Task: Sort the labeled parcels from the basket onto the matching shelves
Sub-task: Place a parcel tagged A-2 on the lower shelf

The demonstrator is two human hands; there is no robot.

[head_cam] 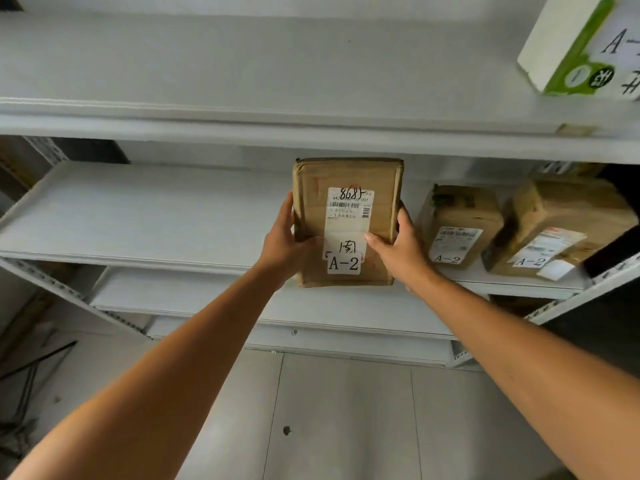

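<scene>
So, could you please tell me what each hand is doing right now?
Left hand: grips the left edge of the parcel.
Right hand: grips the parcel's right edge.

Bare left forearm (173, 358), bare right forearm (519, 341), left hand (284, 245), right hand (403, 249), short right thumbnail (369, 236)

Green-and-white box (568, 46), label (620, 43) half past the right edge.

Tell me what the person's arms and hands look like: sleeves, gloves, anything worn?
Both are bare. The left hand and right hand wear no gloves or visible rings; the left forearm and right forearm show no sleeve, watch or band within the frame.
</scene>
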